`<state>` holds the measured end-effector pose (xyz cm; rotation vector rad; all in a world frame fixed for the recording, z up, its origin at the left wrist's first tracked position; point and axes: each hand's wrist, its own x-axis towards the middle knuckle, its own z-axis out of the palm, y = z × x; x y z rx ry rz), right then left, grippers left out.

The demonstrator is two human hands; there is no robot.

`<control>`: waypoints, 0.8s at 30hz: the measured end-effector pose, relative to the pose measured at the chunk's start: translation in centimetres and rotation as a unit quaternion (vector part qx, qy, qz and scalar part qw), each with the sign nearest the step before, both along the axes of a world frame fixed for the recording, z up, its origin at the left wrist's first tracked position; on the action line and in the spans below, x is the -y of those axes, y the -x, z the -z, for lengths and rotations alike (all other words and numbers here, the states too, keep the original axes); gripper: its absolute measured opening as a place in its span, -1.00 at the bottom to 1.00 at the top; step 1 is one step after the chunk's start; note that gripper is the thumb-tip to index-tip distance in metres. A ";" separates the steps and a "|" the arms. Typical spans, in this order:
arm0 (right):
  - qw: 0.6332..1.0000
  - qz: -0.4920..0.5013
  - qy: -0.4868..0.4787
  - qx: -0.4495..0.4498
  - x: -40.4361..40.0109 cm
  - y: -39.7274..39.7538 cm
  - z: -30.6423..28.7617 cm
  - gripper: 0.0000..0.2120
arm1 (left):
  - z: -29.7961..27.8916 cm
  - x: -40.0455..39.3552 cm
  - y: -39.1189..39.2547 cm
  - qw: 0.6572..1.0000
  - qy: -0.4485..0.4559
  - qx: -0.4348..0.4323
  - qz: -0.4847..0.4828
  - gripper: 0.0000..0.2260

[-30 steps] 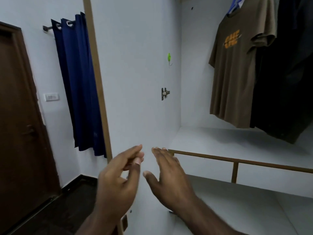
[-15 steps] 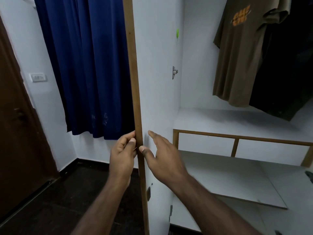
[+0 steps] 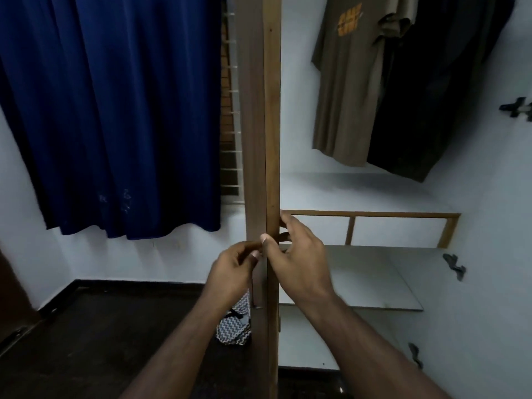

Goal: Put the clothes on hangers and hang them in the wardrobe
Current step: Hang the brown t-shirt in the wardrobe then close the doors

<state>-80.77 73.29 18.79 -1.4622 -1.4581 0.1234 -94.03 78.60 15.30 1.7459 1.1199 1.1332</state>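
Observation:
The wardrobe door (image 3: 263,116) stands edge-on in the middle of the view, brown wood. My left hand (image 3: 233,269) pinches its outer face at waist height, and my right hand (image 3: 296,254) grips its edge from the wardrobe side, fingers curled behind it. Inside the wardrobe an olive T-shirt with an orange print (image 3: 345,82) hangs at the upper right, with a black garment (image 3: 437,90) hanging right beside it. No hanger is in either hand.
A blue curtain (image 3: 115,110) covers the window at left. White shelves with a wooden rail (image 3: 371,215) lie below the hanging clothes. Dark hinges (image 3: 454,266) sit on the right wall. A zigzag-patterned cloth (image 3: 234,326) lies on the dark floor by the door.
The door has swung toward me, from showing its white inner face to edge-on. Both hands went from open in the air to holding its edge. The view shifted right.

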 end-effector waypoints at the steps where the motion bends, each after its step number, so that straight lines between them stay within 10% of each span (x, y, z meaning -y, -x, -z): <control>1: 1.000 0.009 0.000 -0.006 0.3 -0.8 0.0 -0.57 | 0.7 -0.2 -1.1 1.000 0.003 -0.003 -0.002 -0.81; 24: 0.967 0.103 0.181 0.150 -0.8 -20.9 3.8 -0.34 | 1.0 -8.5 -26.6 0.994 -0.072 -0.083 -0.022 -0.75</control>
